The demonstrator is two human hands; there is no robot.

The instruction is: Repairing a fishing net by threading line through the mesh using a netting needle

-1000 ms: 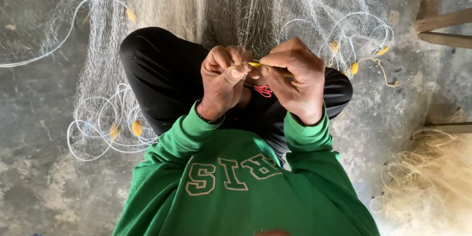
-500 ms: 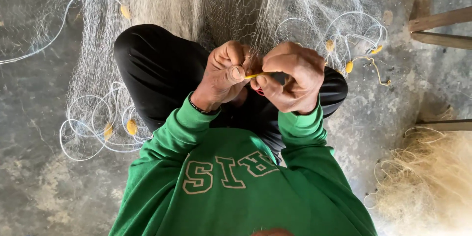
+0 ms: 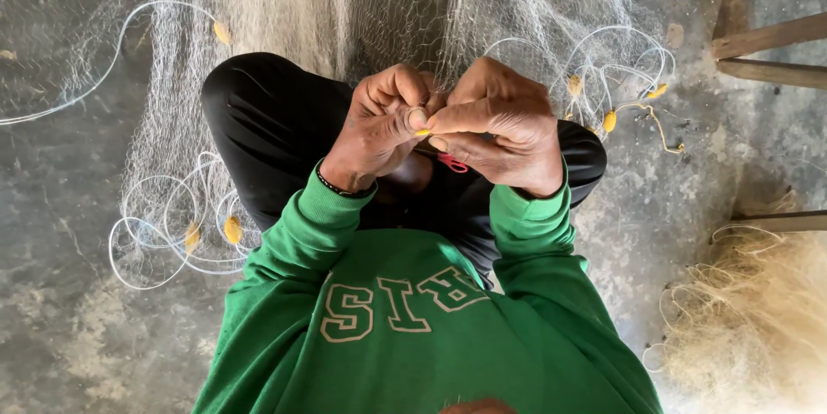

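Note:
A fine pale fishing net (image 3: 284, 9) hangs down in front of me and drapes over my black-trousered knees (image 3: 267, 121). My left hand (image 3: 379, 125) and my right hand (image 3: 500, 125) meet at chest height, fingertips pressed together. Between them they pinch a small yellow netting needle (image 3: 423, 132), of which only the tip shows, along with a bit of the mesh. A short piece of red cord (image 3: 452, 163) hangs just under my right hand. Green sweatshirt sleeves cover both my arms.
Coils of white line with small yellow floats lie on the concrete floor at the left (image 3: 185, 229) and at the upper right (image 3: 616, 95). A heap of straw-coloured net (image 3: 758, 328) sits at the lower right. Wooden bars (image 3: 767, 43) cross the right edge.
Both hands have closed together and risen slightly toward the net. The yellow needle, earlier visible between them, is now almost hidden by the fingertips.

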